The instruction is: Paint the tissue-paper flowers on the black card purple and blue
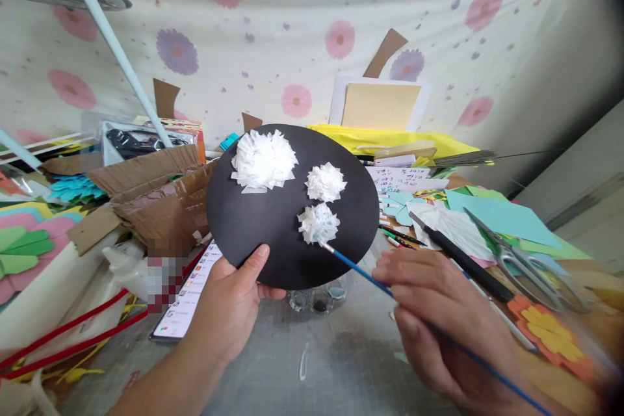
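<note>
My left hand (233, 302) grips the lower edge of a round black card (273, 221), thumb on top, and holds it tilted up over the table. Three white tissue-paper flowers are stuck on the card: a large flower (264, 160) at the upper left, a middle flower (325, 182), and a small flower (318, 222) with a faint blue tint. My right hand (439, 318) is closed round a thin blue paintbrush (358, 268). The brush tip touches the lower edge of the small flower.
A clear water pot (316, 299) stands under the card. Scissors (526, 260), a black pen (463, 257) and coloured paper cut-outs (502, 214) lie at the right. Torn cardboard (156, 198), a phone (188, 299) and red cords (73, 331) crowd the left. A flowered cloth (292, 32) hangs behind.
</note>
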{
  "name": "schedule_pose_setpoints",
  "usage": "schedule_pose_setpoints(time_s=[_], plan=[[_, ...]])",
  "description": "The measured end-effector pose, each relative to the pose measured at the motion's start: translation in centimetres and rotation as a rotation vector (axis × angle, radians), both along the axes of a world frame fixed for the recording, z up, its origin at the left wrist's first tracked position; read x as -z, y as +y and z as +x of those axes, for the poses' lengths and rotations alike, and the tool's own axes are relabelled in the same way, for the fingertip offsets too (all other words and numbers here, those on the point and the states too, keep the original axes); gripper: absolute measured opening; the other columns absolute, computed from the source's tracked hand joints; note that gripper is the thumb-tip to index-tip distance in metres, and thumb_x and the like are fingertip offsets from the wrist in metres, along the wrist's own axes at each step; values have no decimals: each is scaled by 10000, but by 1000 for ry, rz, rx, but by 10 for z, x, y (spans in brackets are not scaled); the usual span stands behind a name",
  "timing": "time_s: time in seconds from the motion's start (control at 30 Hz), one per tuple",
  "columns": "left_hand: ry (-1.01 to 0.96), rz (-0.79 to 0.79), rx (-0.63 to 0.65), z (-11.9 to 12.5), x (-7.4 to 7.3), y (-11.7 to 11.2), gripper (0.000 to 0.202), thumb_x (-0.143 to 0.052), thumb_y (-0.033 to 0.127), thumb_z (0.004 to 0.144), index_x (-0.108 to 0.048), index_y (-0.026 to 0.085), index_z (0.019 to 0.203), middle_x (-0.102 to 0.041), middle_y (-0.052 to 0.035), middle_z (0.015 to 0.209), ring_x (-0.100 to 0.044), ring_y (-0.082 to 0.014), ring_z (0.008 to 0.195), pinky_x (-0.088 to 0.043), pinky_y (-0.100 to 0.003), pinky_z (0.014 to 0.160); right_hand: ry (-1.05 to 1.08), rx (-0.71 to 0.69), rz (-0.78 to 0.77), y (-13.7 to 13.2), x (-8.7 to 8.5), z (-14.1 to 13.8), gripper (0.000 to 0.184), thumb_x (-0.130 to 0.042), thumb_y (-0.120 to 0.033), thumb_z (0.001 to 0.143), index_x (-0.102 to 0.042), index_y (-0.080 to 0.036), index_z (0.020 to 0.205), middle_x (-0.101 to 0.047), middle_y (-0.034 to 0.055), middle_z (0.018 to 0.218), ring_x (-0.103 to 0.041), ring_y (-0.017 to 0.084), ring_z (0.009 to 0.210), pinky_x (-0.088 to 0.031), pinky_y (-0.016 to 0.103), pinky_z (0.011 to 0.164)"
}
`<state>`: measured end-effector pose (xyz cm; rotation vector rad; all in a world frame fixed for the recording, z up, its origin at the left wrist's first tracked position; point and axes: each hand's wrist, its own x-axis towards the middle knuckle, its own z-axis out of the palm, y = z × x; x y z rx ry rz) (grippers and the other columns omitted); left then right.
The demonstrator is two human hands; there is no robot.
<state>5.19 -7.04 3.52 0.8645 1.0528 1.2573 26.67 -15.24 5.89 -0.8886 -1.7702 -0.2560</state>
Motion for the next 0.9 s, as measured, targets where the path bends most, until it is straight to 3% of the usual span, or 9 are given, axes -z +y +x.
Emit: schedule_pose_setpoints(time_s=[0.13, 0.37, 0.47, 0.57, 0.7, 0.8, 0.9], plan=[[123, 64, 24, -3, 6, -2, 353, -814, 394, 717, -715, 213, 1003, -759, -71, 1002, -694, -253, 724, -581, -351, 492, -43, -34, 72, 17, -1, 0, 316, -617, -46, 814, -649, -202, 1086, -748, 67, 894, -738, 202, 840, -627, 352, 718], [163, 110, 17, -5, 11, -4, 346, -793, 416, 737, -721, 223, 1015, -769, -75, 1023, -707, -270, 701, -597, -387, 509, 458, 34, 37, 30, 22, 1, 198, -660, -102, 855, -708, -245, 983, -736, 20, 852, -703, 183, 824, -591, 344, 747], [161, 110, 12, -5, 10, -5, 320, -797, 418, 732, -733, 224, 979, -774, -71, 980, -703, -267, 688, -593, -385, 504, 660, 27, -16, 32, 23, 1, 96, -678, -160, 870, -721, -241, 898, -735, 11, 815, -699, 159, 781, -581, 303, 720], [176, 100, 4, -6, 11, -4, 324, -804, 418, 726, -728, 228, 977, -775, -69, 970, -695, -253, 624, -585, -391, 501, 734, -6, -106, 36, 24, 1, 23, -708, -224, 862, -722, -229, 844, -731, 4, 753, -694, 152, 707, -564, 284, 644], [183, 105, 14, -7, 13, -3, 336, -791, 436, 739, -717, 228, 993, -766, -80, 1028, -705, -263, 643, -596, -405, 517, 893, 46, -165, 39, 22, 3, 112, -758, -305, 824, -721, -199, 821, -727, 7, 715, -696, 157, 654, -561, 300, 636], [179, 113, 22, -7, 13, -3, 339, -785, 433, 746, -715, 229, 1007, -762, -80, 1034, -710, -274, 690, -599, -401, 512, 937, -31, -156, 40, 20, 3, 117, -752, -311, 824, -724, -197, 822, -734, 15, 742, -697, 158, 670, -570, 312, 671], [175, 112, 16, -6, 12, -3, 338, -793, 425, 738, -717, 233, 1005, -764, -71, 1032, -711, -273, 698, -599, -402, 509, 843, -111, -176, 40, 20, 3, 56, -717, -267, 854, -735, -214, 857, -746, 17, 777, -705, 158, 717, -571, 295, 662]])
